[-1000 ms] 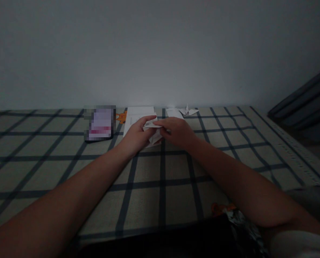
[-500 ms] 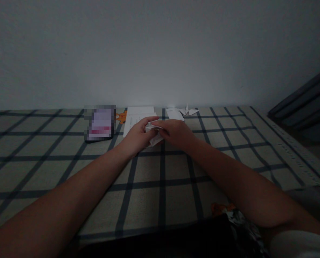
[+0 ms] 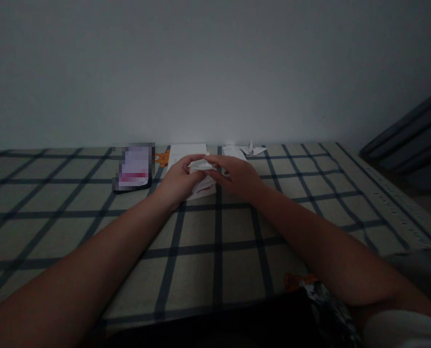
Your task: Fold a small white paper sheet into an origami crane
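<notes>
A folded piece of white paper (image 3: 201,186) is between my two hands, just above the checked cloth near the middle of the view. My left hand (image 3: 182,176) grips its left side, thumb in front and fingers behind. From the right, my right hand (image 3: 235,173) pinches the paper's upper edge between thumb and fingers. Both hands' fingertips meet at the paper and hide part of it. Its exact folded shape is too dim to make out.
Behind my hands lie white sheets (image 3: 188,149) and a flat white paper (image 3: 235,152). A folded paper crane (image 3: 251,150) sits by the wall (image 3: 215,72). To the left is a phone (image 3: 134,166) with a blurred screen. Checked cloth (image 3: 201,270) covers the surface.
My left hand has shifted slightly left. My right hand's fingers have spread from a tight fold to a looser pinch at the paper's top, and more of the paper's lower part shows.
</notes>
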The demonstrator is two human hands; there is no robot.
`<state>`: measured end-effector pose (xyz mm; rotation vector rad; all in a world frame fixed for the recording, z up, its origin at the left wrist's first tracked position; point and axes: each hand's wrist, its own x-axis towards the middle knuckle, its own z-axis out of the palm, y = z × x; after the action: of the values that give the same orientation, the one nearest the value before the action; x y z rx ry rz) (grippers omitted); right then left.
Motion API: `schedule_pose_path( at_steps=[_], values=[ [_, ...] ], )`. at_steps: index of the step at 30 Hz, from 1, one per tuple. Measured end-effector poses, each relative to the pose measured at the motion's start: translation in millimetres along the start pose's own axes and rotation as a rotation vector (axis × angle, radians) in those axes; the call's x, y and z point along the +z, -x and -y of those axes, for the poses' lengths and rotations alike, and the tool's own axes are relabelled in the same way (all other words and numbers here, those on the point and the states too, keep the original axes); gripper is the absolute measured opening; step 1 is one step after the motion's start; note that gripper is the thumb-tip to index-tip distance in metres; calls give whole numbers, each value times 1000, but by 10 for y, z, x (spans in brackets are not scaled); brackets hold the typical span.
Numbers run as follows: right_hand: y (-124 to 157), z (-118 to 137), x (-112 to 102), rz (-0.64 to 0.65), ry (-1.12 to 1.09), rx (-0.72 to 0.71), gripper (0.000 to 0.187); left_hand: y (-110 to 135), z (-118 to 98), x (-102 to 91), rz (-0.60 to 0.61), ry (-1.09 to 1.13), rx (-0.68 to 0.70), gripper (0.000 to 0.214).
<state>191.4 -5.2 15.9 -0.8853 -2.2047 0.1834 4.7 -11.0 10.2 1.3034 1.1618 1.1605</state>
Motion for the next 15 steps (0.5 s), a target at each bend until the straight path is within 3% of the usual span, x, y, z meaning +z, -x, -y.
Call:
schedule_pose_path(
  at_steps=[4,8,15],
  values=[
    [-9,-3,-28,-48,-72,-112,39,0,-33,-6,-12,114,-70,53],
    [-14,-44,-36,-95,-103,-231,25,-3,-81,2,-62,202,-163,46],
    [28,-70,-43,35,19,-338,22,1,-117,25,-99,186,-176,31]
  ],
)
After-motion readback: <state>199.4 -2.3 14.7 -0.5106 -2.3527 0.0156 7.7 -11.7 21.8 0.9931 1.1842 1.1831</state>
